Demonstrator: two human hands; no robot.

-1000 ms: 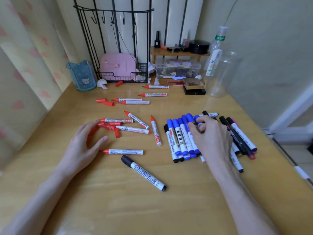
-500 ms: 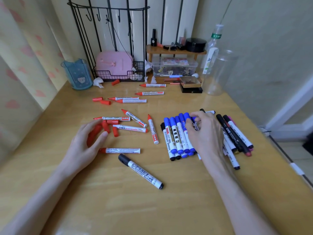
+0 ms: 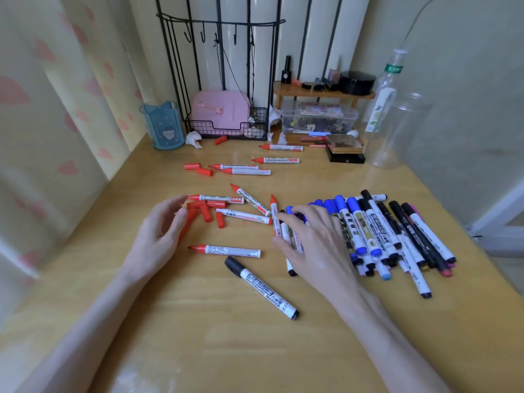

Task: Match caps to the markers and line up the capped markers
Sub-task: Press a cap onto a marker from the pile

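– On the yellow wooden desk (image 3: pixel 198 344), how do the 2 hands lie?

– The left hand (image 3: pixel 158 236) rests on its edge, fingers loose and gently curved, gripping nothing. Its fingertips sit right at a cluster of loose red plastic caps (image 3: pixel 205 212); I cannot tell whether they touch. The right hand (image 3: pixel 314 242) lies palm down, fingers spread over the left end of a row of blue-capped white markers (image 3: pixel 354 225). It presses on them and no finger plainly curls round any 1, though the fingers are a little blurred.

– What sits between the hands?

– 1 uncapped red-tipped white marker (image 3: pixel 226 251) lies crosswise. Just nearer the person, a lone black-capped whiteboard marker (image 3: pixel 263 287) lies diagonally, apart from the row. Just past the caps, 4 scattered uncapped red markers (image 3: pixel 243 217) point at different angles.

– And right of the blue ones?

– A set of black-capped markers (image 3: pixel 411 234) lies side by side against them, caps pointing away from the person, some stacked on others.

– Farther back?

– 4 far uncapped red markers (image 3: pixel 246 172) lie roughly parallel, tips to the left, with 2 stray red caps (image 3: pixel 192 166) beside them. A single red cap (image 3: pixel 220 139) lies in front of a black wire rack (image 3: pixel 226 132) that holds a pink rounded case (image 3: pixel 219 112). A translucent blue cup (image 3: pixel 163 126) stands left of the rack. At the far right stands a clear plastic bottle (image 3: pixel 397 131).
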